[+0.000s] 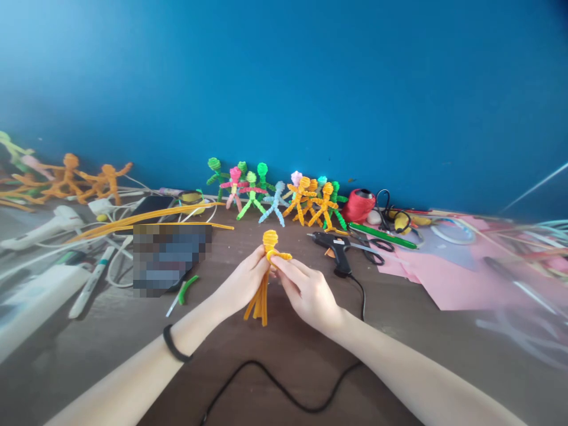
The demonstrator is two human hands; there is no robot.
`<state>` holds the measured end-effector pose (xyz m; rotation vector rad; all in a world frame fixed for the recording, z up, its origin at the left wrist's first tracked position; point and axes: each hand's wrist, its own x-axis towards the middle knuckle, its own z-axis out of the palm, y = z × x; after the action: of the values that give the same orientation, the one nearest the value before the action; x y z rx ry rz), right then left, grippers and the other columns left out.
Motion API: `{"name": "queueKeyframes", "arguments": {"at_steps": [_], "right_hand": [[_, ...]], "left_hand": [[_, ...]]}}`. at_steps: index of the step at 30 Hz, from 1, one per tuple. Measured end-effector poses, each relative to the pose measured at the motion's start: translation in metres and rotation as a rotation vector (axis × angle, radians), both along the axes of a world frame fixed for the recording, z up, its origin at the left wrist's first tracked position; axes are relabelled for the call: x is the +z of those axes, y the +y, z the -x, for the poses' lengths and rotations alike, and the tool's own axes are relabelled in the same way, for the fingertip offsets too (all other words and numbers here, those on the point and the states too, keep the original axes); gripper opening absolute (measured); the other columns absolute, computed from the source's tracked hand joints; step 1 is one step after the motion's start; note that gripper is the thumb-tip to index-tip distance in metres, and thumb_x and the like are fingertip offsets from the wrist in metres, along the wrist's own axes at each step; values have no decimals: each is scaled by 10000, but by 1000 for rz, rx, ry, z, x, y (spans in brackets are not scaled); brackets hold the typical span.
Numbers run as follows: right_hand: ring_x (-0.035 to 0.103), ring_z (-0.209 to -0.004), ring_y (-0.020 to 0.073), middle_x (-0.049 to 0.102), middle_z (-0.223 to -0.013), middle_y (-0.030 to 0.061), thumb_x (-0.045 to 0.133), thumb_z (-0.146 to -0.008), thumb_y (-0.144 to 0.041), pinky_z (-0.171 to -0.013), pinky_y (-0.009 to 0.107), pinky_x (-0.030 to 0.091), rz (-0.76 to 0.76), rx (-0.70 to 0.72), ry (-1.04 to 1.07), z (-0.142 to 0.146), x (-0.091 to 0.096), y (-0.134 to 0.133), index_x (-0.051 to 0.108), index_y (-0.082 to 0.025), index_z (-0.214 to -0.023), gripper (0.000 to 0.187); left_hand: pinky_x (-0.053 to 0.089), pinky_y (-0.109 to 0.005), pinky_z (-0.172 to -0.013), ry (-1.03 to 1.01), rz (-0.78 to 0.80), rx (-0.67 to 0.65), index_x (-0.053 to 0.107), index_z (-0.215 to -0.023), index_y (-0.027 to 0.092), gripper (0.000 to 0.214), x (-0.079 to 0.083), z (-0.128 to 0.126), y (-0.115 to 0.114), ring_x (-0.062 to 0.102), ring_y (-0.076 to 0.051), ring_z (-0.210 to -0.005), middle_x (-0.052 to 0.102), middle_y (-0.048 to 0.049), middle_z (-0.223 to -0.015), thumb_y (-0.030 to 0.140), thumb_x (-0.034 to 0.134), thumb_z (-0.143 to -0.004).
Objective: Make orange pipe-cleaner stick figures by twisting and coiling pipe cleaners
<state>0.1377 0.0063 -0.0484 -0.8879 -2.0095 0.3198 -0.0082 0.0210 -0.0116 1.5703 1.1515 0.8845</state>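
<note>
Between my two hands is a yellow-orange pipe-cleaner figure [270, 239] with a coiled round head on top. Several straight pipe-cleaner strands hang down below it. My left hand [244, 278] is closed around its body from the left. My right hand [308, 290] pinches the figure at chest height, where a short yellow stub sticks out to the right. The fingertips partly hide the figure's middle. Beyond my hands, finished-looking pipe-cleaner figures in several colours, such as a light green figure [252, 194] and an orange figure [325, 204], lean along the blue wall.
Right of my hands lies a black glue gun [338, 251], its cable running toward me. Pink paper [452, 278] and a green pipe-cleaner bundle [382, 235] are farther right. On the left are a pixelated dark object [177, 260], a green pipe-cleaner piece [189, 289] and a marker [92, 283].
</note>
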Motion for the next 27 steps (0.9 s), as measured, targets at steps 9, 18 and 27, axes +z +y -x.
{"name": "queueKeyframes", "arguments": {"at_steps": [9, 18, 27], "right_hand": [[583, -881, 169, 615, -941, 80, 328, -836, -83, -763, 291, 488, 15, 17, 34, -3, 3, 3, 521, -204, -1132, 373], [580, -932, 158, 603, -1045, 74, 338, -843, -99, -810, 287, 473, 67, 38, 68, -3, 2, 3, 522, -208, -1083, 321], [603, -870, 174, 646, -962, 61, 397, -836, -164, -746, 292, 480, 193, -24, 216, -1, 1, 8, 586, -202, -942, 220]], "left_hand": [[405, -379, -889, -348, 246, -75, 568, -1014, 150, 287, 1, 2, 5, 531, -214, -1015, 623, -69, -1040, 310, 436, -815], [447, -337, -810, -419, 281, 27, 562, -921, 149, 206, -2, 1, 5, 561, -214, -977, 633, -67, -1009, 289, 519, -777], [458, -380, -801, -542, 332, 54, 590, -916, 120, 191, 9, 0, 5, 612, -226, -879, 677, -94, -923, 227, 509, -780]]}}
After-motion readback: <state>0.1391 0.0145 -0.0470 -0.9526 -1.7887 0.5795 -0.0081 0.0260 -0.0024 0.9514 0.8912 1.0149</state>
